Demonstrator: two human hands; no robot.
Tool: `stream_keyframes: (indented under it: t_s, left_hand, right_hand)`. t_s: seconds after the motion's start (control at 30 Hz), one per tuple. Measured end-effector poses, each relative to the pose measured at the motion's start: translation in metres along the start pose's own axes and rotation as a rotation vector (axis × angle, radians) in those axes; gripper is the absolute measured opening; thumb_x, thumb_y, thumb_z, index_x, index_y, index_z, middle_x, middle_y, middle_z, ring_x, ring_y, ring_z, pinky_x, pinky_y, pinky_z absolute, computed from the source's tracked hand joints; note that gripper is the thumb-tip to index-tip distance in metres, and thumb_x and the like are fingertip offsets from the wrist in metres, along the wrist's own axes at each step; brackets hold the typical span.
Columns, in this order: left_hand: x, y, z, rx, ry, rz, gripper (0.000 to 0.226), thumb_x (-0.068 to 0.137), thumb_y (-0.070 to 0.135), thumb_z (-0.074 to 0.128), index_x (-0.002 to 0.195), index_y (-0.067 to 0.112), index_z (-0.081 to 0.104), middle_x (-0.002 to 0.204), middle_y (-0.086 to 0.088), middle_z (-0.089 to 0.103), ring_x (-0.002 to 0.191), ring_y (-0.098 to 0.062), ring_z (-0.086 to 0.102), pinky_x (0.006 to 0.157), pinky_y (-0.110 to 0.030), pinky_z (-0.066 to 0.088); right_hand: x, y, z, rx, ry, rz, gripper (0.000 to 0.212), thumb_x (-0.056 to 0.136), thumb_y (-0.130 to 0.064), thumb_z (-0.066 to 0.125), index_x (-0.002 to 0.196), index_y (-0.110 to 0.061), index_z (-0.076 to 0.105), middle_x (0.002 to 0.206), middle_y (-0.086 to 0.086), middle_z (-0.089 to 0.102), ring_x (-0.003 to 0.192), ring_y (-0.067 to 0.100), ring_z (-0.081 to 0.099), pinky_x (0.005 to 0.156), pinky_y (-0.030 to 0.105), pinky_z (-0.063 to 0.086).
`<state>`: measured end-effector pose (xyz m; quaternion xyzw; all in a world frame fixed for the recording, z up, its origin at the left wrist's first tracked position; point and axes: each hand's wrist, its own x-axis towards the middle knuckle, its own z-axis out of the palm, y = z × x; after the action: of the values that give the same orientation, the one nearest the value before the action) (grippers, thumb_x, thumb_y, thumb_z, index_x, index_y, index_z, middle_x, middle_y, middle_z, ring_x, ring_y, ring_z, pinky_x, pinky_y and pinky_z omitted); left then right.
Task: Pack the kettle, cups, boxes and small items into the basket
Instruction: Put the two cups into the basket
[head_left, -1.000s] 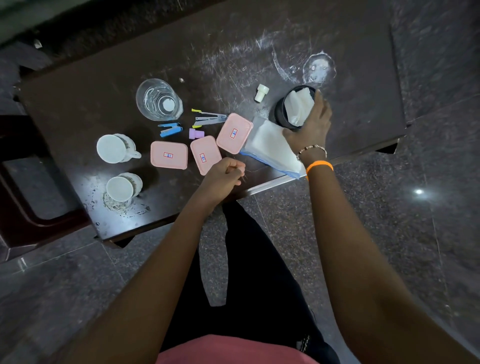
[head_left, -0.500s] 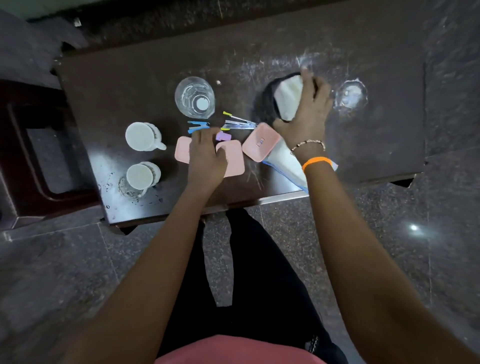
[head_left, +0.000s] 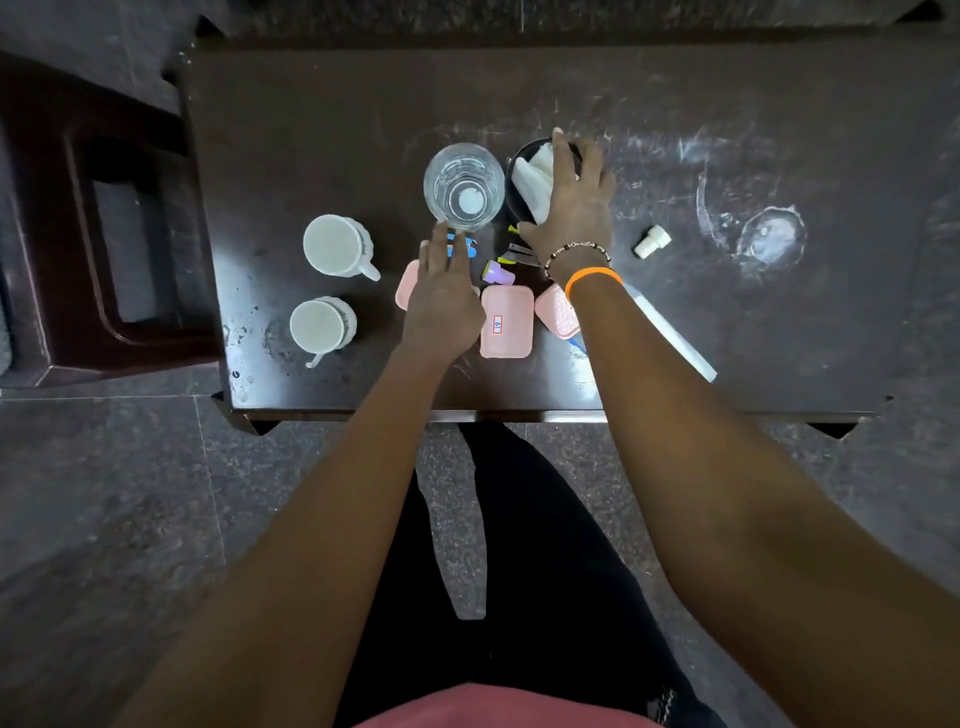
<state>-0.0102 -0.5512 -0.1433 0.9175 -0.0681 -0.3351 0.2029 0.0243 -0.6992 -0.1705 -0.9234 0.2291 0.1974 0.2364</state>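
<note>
While both hands reach over the table (head_left: 322, 130):
left hand (head_left: 441, 301): fingers flat, spread, over pink box (head_left: 406, 283), tips at glass (head_left: 464, 187)
right hand (head_left: 571, 202): fingers splayed, gripping black container (head_left: 519, 161) rim

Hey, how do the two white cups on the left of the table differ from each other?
The farther white cup looks larger and its handle points toward the near right; the nearer white cup looks smaller, its handle pointing toward the table's near edge. Both stand upright, untouched, left of the left hand.
</note>
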Motion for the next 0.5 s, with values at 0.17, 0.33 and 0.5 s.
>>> stream_keyframes:
  t_s: [0.17, 0.33, 0.5]
  left_hand:
    - [-0.011, -0.010, 0.003, -0.207, 0.129, -0.016, 0.057, 0.085, -0.002, 0.046, 0.141, 0.005, 0.033, 0.152, -0.015, 0.026, 0.140, -0.031, 0.024, 0.114, -0.033, 0.020]
    - [-0.038, -0.052, 0.010, -0.484, 0.398, -0.377, 0.027, 0.081, -0.004, 0.050, 0.108, -0.006, 0.054, 0.116, -0.025, 0.051, 0.109, -0.037, 0.050, 0.097, -0.040, 0.038]
    - [-0.062, -0.121, 0.017, -0.484, 0.460, -0.799, 0.039, 0.083, -0.002, 0.050, 0.121, -0.007, 0.042, 0.133, -0.026, 0.040, 0.122, -0.037, 0.039, 0.096, -0.032, 0.025]
  right_hand:
    - [-0.015, -0.008, -0.003, 0.029, 0.094, 0.037, 0.091, 0.071, -0.030, 0.075, 0.145, -0.021, 0.022, 0.151, 0.010, 0.024, 0.132, 0.033, 0.030, 0.108, 0.045, 0.033]
    - [-0.062, -0.041, 0.022, 0.270, 0.168, -0.234, 0.023, 0.081, -0.006, 0.054, 0.102, -0.003, 0.062, 0.109, 0.020, 0.059, 0.100, 0.037, 0.054, 0.089, 0.039, 0.038]
    - [-0.088, -0.084, 0.073, 0.326, -0.227, -0.301, 0.021, 0.085, -0.002, 0.053, 0.104, 0.001, 0.063, 0.107, 0.022, 0.060, 0.091, 0.032, 0.059, 0.083, 0.029, 0.041]
